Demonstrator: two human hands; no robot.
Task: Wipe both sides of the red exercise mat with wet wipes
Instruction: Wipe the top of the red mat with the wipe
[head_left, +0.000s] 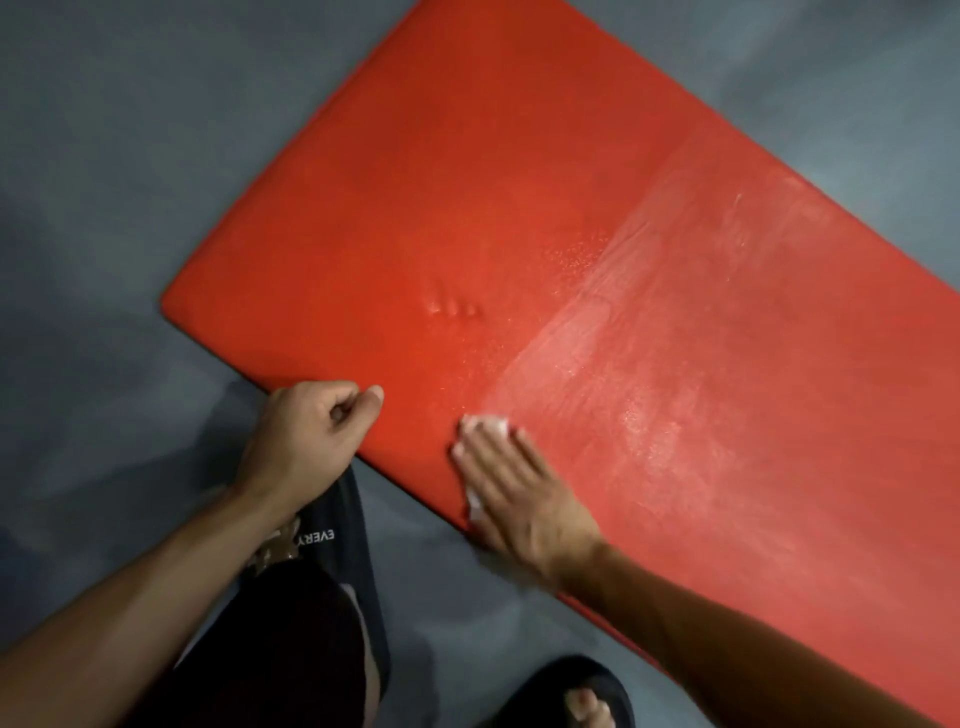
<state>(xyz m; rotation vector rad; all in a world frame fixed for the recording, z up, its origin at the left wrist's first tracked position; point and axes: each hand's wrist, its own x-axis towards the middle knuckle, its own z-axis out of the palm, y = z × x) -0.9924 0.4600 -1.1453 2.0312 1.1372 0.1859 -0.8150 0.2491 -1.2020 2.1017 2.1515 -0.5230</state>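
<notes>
The red exercise mat (519, 234) lies flat on the grey floor, running from the lower right to the top middle. Its right part shows pale wet streaks; the left part is plain red with a few small dents. My right hand (514, 488) lies flat with straight fingers near the mat's near edge, pressing a white wet wipe (485, 427) whose edge shows beyond the fingertips and beside the thumb. My left hand (306, 436) sits at the same edge further left, fingers curled, thumb tip on the mat, holding nothing that I can see.
Grey floor (104, 208) surrounds the mat. My knee in dark shorts (291, 623) is at the bottom left, and my foot in a black sandal (576, 696) is at the bottom middle, close to the mat's near edge.
</notes>
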